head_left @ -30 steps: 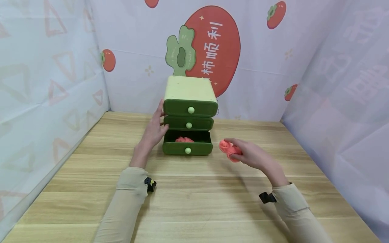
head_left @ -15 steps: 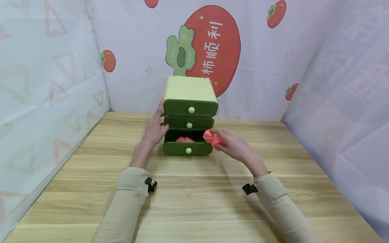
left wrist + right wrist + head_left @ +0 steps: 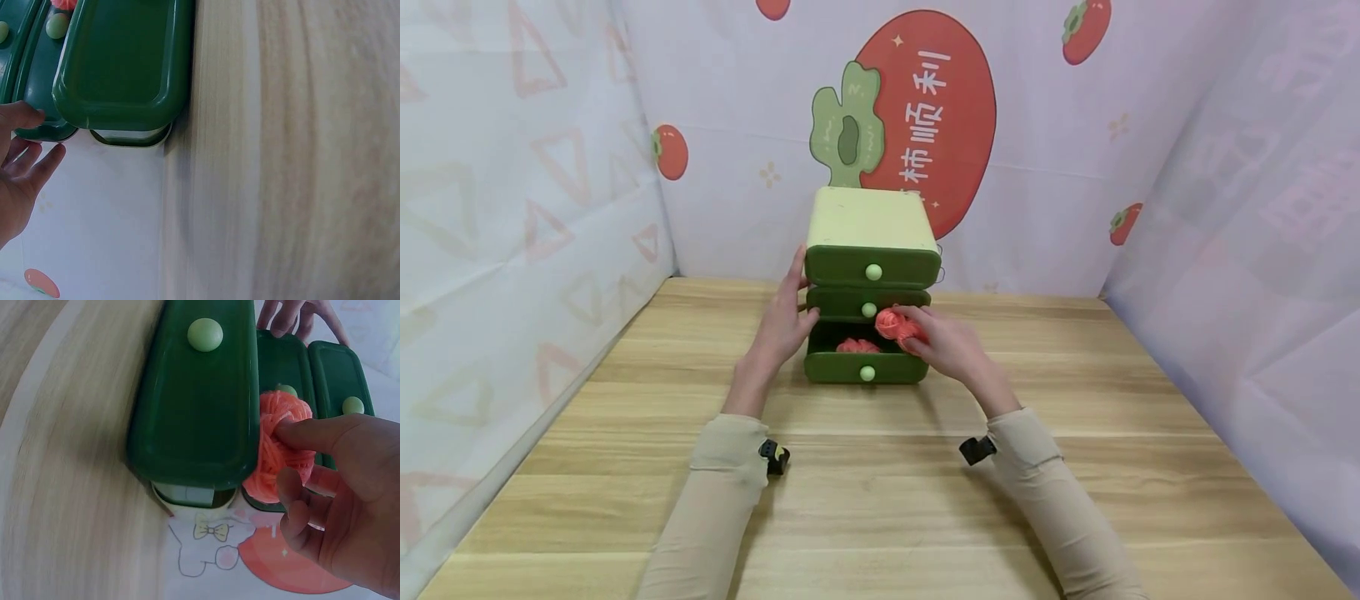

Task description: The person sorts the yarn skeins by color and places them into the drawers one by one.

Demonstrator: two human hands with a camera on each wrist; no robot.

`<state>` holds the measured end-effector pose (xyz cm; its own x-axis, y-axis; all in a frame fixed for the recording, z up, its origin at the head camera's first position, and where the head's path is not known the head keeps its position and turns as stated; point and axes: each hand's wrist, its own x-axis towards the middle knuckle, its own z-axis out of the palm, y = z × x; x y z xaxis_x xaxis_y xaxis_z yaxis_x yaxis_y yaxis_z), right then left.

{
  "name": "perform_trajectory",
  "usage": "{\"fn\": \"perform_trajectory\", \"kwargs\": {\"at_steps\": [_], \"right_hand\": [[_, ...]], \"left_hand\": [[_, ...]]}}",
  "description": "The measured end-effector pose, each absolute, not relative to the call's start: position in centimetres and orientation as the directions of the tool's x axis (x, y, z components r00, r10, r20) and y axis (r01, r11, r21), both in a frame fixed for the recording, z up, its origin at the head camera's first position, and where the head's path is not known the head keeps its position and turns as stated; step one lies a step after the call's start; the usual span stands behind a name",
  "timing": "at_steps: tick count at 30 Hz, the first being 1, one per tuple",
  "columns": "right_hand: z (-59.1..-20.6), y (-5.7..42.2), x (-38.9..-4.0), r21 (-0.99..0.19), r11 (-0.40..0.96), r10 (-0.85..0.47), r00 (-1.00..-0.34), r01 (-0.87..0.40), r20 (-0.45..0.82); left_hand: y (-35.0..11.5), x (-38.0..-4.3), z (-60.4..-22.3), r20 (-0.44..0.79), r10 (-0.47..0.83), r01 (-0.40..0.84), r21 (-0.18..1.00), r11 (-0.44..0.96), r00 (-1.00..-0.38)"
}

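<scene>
A small drawer cabinet (image 3: 872,218) with a pale top and green fronts stands at the back of the table. Its bottom drawer (image 3: 835,367) is pulled out, with a coral bundle (image 3: 856,345) inside. My left hand (image 3: 777,327) grips the cabinet's left side, thumb on the middle drawer's front (image 3: 44,87) and fingers along the side. My right hand (image 3: 951,343) pinches a ball of coral yarn (image 3: 270,453) between thumb and fingers. The yarn is over the right part of the bottom drawer, in front of the middle drawer.
The wooden table (image 3: 865,500) stretches out in front of the cabinet. Printed cloth walls (image 3: 737,208) close off the back and both sides. The top drawer (image 3: 842,267) is closed, with a round pale knob (image 3: 873,272).
My right hand has carried the ball of yarn leftward and up, from beside the cabinet to over the bottom drawer. My left hand has stayed on the cabinet's side.
</scene>
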<state>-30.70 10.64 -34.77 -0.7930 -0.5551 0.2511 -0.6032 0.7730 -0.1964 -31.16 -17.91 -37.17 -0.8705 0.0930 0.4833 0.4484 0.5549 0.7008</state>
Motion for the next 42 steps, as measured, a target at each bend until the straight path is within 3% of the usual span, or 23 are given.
{"fn": "perform_trajectory", "kwargs": {"at_steps": [19,23,30,36,42], "right_hand": [[-35.1,10.7,-31.0,-0.26,0.783,-0.545,-0.825,-0.565,0.15],[-35.1,10.2,-30.9,-0.257,0.77,-0.557,-0.811,-0.584,0.179],[-35.3,9.7,-30.6,-0.243,0.668,-0.662,-0.711,-0.703,0.236],[-35.9,8.9,-30.6,-0.242,0.578,-0.757,-0.623,-0.779,0.198],[-36.8,8.1,-30.2,-0.233,0.568,-0.786,-0.604,-0.789,0.13]], "left_hand": [[-17.6,-31.4,-37.6,0.458,0.115,0.453,0.752,0.479,-0.882],[-17.6,-31.3,-37.5,0.467,0.078,0.437,0.738,0.514,-0.881],[-17.4,-31.4,-37.5,0.475,0.091,0.444,0.715,0.54,-0.875],[-17.4,-31.4,-37.5,0.482,0.084,0.446,0.713,0.541,-0.872],[-17.5,-31.5,-37.5,0.48,0.079,0.442,0.716,0.54,-0.874]]}}
